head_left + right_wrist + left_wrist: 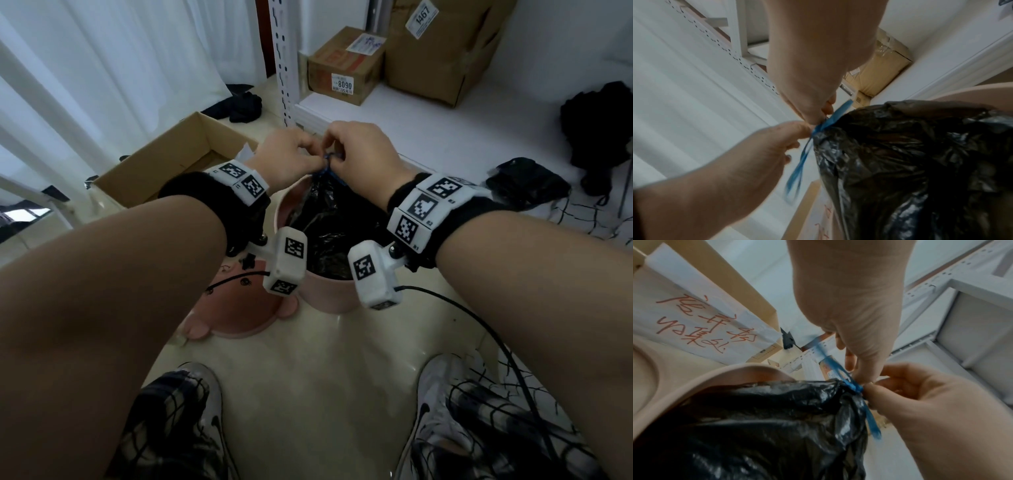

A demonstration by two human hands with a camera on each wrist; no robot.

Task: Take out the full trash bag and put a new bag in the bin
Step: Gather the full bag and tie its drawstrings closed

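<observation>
Black trash bag (337,219) sits in the pink bin (329,294); left hand (291,154) and right hand (363,154) each pinch its blue drawstring (854,386) closed.

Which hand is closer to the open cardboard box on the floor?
The left hand. It is over the pink bin, on the side where the open cardboard box sits. The right hand is on the far side of the blue drawstring from the box.

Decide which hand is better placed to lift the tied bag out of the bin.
Probably right: the right hand pinches the blue plastic drawstring at the knot on the black plastic trash bag; the left hand pinches beside it.
</observation>
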